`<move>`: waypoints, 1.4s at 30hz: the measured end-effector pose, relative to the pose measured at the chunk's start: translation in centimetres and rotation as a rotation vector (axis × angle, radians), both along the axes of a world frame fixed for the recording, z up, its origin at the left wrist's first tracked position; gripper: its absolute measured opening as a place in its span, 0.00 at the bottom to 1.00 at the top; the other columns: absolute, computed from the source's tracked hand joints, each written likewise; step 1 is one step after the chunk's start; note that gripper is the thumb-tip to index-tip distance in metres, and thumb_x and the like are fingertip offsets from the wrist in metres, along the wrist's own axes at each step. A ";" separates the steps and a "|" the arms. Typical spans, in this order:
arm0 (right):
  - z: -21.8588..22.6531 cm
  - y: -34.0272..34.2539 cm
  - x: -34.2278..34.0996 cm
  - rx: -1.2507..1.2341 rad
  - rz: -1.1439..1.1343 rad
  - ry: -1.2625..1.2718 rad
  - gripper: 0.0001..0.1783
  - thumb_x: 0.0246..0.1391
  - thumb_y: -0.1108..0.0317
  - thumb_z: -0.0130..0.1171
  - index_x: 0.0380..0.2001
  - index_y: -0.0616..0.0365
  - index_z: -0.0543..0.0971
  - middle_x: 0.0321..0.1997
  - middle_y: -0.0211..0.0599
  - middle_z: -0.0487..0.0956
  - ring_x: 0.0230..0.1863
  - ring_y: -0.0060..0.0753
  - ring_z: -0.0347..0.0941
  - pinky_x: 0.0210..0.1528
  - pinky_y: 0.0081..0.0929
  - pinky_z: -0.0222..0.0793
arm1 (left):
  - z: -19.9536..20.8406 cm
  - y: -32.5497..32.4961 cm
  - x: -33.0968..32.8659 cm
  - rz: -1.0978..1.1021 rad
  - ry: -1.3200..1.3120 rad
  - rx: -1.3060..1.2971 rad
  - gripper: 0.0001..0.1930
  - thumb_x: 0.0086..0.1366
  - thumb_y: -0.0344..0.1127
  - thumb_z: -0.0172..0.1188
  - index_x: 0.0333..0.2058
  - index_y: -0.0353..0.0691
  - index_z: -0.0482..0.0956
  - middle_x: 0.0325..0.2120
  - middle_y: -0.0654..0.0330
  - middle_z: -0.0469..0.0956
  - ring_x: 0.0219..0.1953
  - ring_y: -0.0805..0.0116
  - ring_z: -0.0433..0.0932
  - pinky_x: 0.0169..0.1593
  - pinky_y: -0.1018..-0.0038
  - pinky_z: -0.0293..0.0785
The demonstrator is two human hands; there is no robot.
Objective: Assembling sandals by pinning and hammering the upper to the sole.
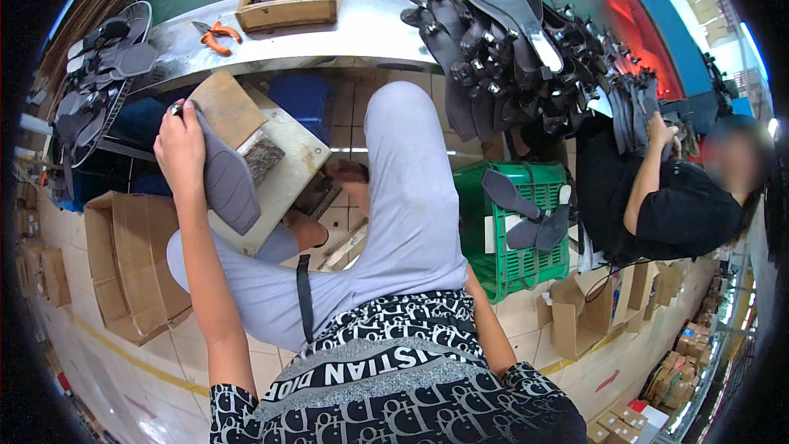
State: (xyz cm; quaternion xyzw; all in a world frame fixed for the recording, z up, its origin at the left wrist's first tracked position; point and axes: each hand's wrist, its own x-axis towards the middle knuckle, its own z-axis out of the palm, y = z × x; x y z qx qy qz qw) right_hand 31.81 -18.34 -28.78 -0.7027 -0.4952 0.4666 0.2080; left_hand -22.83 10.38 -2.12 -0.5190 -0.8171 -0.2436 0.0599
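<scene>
My left hand grips a dark grey shoe sole near its upper end, with the fingers wrapped over the edge. The sole hangs slantwise over a pale work stand. A tan pad and a rough grey block lie on that stand, right beside the sole. Past my raised knee, my right arm goes out of sight behind the thigh. What looks like my right hand shows on the knee's left side, low by the stand, dark and smeared; its fingers cannot be made out.
A metal-topped bench holds a wooden box of small dark parts, orange-handled pliers and piled soles with heels. A wire basket stands left, a cardboard box below, a green crate right. A co-worker sits beyond.
</scene>
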 end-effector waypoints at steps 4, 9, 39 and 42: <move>1.4 -1.3 0.8 0.026 -0.163 0.156 0.22 0.54 0.57 0.59 0.43 0.65 0.82 0.42 0.50 0.85 0.42 0.41 0.81 0.47 0.39 0.73 | -0.6 1.1 0.9 -0.049 0.007 0.049 0.22 0.74 0.49 0.45 0.50 0.38 0.77 0.50 0.51 0.79 0.55 0.53 0.74 0.61 0.53 0.61; 7.5 -0.8 -2.1 0.032 -0.074 -0.017 0.20 0.55 0.57 0.58 0.41 0.65 0.83 0.40 0.52 0.85 0.41 0.42 0.82 0.45 0.40 0.74 | -0.9 0.1 0.3 0.013 0.032 0.117 0.18 0.71 0.47 0.49 0.47 0.39 0.78 0.47 0.54 0.79 0.54 0.56 0.74 0.62 0.53 0.58; 9.9 20.7 -2.5 0.071 0.391 -0.315 0.19 0.55 0.59 0.57 0.38 0.65 0.83 0.36 0.54 0.84 0.38 0.43 0.82 0.42 0.41 0.75 | -0.7 -0.3 1.6 -0.088 -0.131 0.287 0.21 0.65 0.43 0.58 0.52 0.37 0.75 0.53 0.53 0.74 0.63 0.53 0.65 0.69 0.49 0.50; 9.3 17.4 0.1 0.067 0.303 -0.349 0.19 0.55 0.59 0.57 0.37 0.65 0.83 0.35 0.54 0.84 0.38 0.43 0.82 0.42 0.41 0.75 | -0.7 -0.4 1.3 -0.059 -0.135 0.236 0.20 0.65 0.43 0.57 0.52 0.38 0.75 0.54 0.55 0.74 0.64 0.53 0.65 0.69 0.49 0.50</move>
